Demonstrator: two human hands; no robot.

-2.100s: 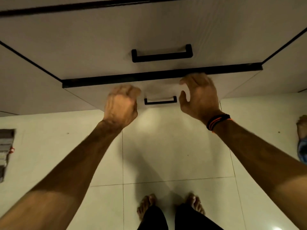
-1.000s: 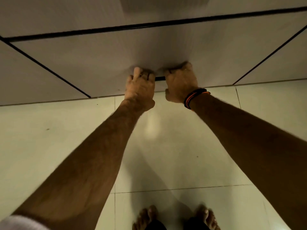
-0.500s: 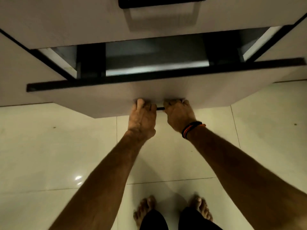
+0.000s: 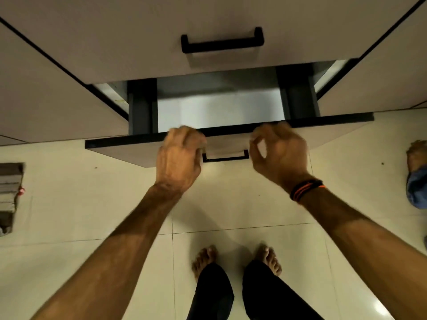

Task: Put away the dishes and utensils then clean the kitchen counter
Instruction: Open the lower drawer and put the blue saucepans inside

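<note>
Left hand: the left hand is hovering at the front of the pulled-out bottom drawer, its fingers curling loosely over the drawer's dark top edge; it is blurred, so I cannot tell whether the fingertips are touching the edge, and nothing is showing in its grasp.
Right hand: the right hand is sitting at 3 o'clock from the left one, with the thumb and forefinger bending toward each other into a ring, a gap showing inside it; it is pinching nothing visible, and contact with the drawer edge cannot be told.
Wristband: a black and orange wristband is circling the right wrist.
Bottom drawer: it is standing open, its pale front panel jutting out over the floor, and the part of the inside in view is showing only a pale grey floor between dark side rails.
Lower handle: a small black handle is showing on the drawer front between the two hands, neither hand gripping it.
Upper drawer: at 12 o'clock, the upper drawer is sitting flush, carrying a larger black handle.
Floor: pale floor tiles are spreading below, with the person's bare feet at 6 o'clock.
Left edge: a folded grey cloth is lying at 9 o'clock.
Right edge: another person's foot is showing at 3 o'clock.
</note>
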